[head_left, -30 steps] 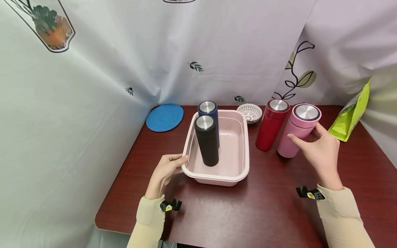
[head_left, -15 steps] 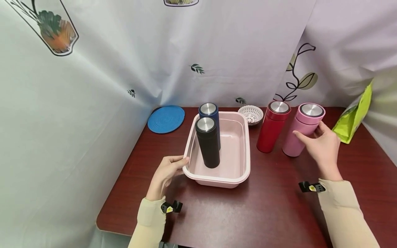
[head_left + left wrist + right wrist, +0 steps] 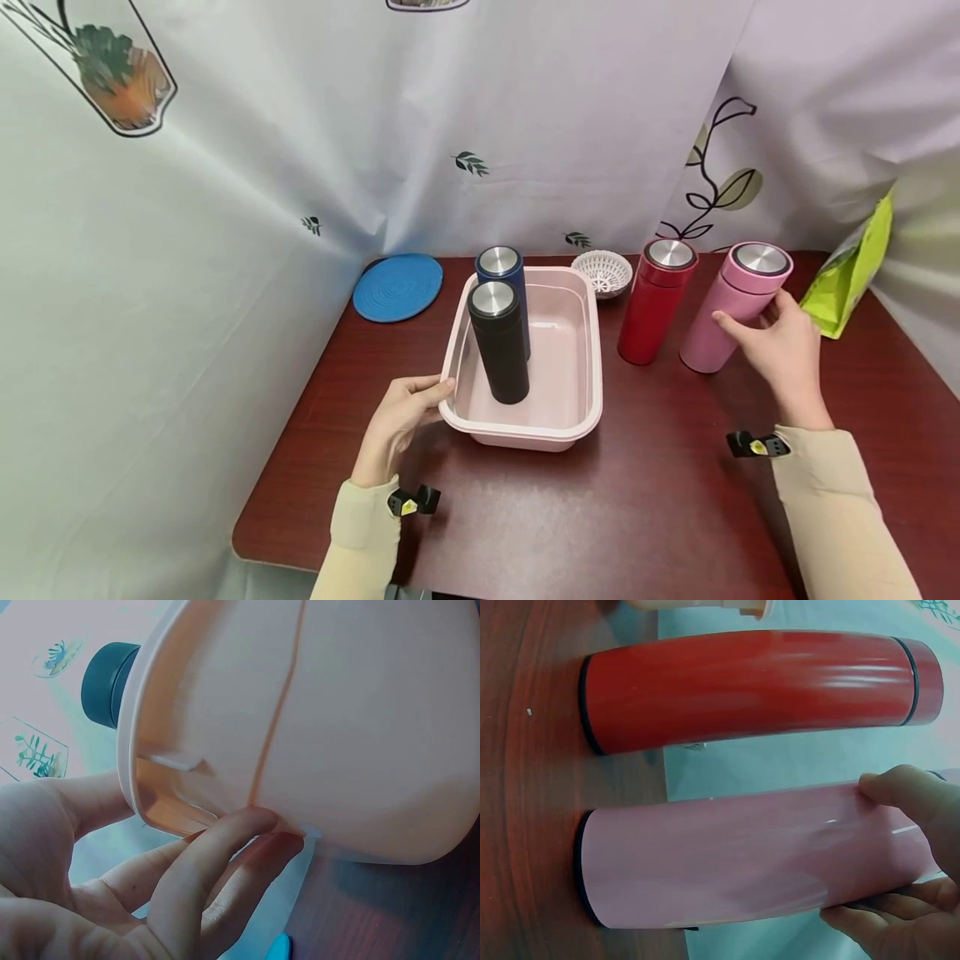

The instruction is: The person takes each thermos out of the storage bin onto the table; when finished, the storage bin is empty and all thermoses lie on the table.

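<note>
My left hand (image 3: 401,417) grips the near left rim of a pale pink plastic basin (image 3: 592,358), thumb over the rim and fingers against the outer wall (image 3: 360,735). Inside the basin stand a black thermos (image 3: 504,358) and, behind it, a blue thermos (image 3: 501,265), partly hidden. At the right my right hand (image 3: 783,350) holds a pink thermos (image 3: 712,333) around its upper body, thumb on the near side and fingers curled behind. It stands upright on the table, apart from a red thermos (image 3: 651,317) to its left; the right wrist view shows a gap between the two.
A round blue mat (image 3: 397,287) lies at the table's back left. Behind the basin's right corner sits a small white woven basket (image 3: 603,273). A lime green bag (image 3: 843,275) leans at the back right, near the curtain-like wall (image 3: 562,125). The table (image 3: 600,517) is dark red wood.
My right hand has shifted the pink thermos slightly right and back, widening the gap to the red one. The left hand keeps its hold on the basin.
</note>
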### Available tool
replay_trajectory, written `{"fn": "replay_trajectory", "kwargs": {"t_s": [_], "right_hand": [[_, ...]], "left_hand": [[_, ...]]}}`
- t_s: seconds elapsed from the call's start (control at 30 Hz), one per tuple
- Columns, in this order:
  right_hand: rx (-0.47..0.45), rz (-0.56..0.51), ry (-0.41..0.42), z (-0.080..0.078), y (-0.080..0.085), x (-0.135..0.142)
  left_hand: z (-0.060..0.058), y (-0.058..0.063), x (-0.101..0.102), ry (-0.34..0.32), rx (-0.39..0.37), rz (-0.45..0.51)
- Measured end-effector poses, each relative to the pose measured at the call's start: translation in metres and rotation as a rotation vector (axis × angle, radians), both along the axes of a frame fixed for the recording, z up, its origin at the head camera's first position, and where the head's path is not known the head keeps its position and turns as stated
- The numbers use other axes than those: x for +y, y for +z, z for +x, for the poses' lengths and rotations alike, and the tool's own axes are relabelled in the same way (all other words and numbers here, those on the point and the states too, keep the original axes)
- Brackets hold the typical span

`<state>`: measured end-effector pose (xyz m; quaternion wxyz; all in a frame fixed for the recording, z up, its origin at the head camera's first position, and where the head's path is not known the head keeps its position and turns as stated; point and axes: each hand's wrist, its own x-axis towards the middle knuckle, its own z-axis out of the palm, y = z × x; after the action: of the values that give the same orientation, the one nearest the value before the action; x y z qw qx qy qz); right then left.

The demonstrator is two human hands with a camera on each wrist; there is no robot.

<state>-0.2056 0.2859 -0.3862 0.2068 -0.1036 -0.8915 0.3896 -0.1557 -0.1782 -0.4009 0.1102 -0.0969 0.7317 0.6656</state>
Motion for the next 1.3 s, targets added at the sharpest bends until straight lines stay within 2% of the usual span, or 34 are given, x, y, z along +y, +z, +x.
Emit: {"fn": "replay_trajectory", "kwargs": {"t_s": [0.2, 0.4, 0.5, 0.6, 0.87, 1.07, 1.3], "right_hand": [[-0.006, 0.029, 0.02, 0.003, -0.003, -0.004], [-0.012, -0.08, -0.062, 0.011, 0.002, -0.007], [0.052, -0.139, -0.089, 0.012, 0.008, -0.01], [0.101, -0.15, -0.098, 0.012, 0.013, -0.012], [0.158, -0.178, -0.17, 0.02, 0.012, -0.016], [0.261, -0.243, -0.197, 0.025, 0.014, -0.019], [0.405, -0.327, -0.207, 0.034, 0.025, -0.028]], "left_hand": [[0.001, 0.001, 0.0, 0.014, 0.004, -0.005], [0.002, 0.001, 0.001, 0.016, -0.004, 0.005], [0.002, 0.0, 0.001, 0.014, 0.0, 0.012], [0.003, 0.001, 0.0, 0.013, 0.005, 0.018], [0.002, 0.0, 0.0, -0.001, 0.017, -0.01], [0.003, 0.0, 0.0, 0.0, 0.011, -0.007], [0.001, 0.001, 0.001, 0.009, 0.002, 0.02]]}}
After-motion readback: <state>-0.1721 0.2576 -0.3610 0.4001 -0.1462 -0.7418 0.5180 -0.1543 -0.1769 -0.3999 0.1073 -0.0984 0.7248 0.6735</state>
